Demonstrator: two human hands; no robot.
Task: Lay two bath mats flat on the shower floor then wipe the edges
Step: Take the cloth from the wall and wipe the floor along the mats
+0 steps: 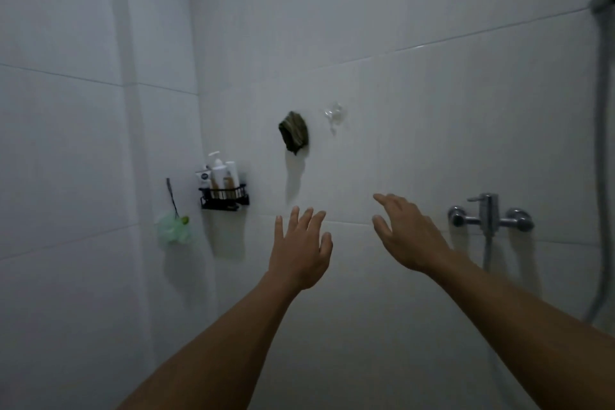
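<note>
A black caddy (224, 200) of bottles (219, 175) hangs beside a green loofah (173, 229).

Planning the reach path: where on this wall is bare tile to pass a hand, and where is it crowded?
Bare tile: between the dark cloth and the mixer tap, where both hands are, and below them. Crowded: left corner, black caddy and green loofah; far right, shower hose.

Two empty hands (301, 253) (404, 236) before tiled wall (432, 126)

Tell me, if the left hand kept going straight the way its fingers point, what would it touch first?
Probably the white tiled wall. The left hand is open, fingers pointing up and forward at bare tile below the dark cloth hanging there. Nothing shows in between, though depth is hard to judge from one view.
</note>
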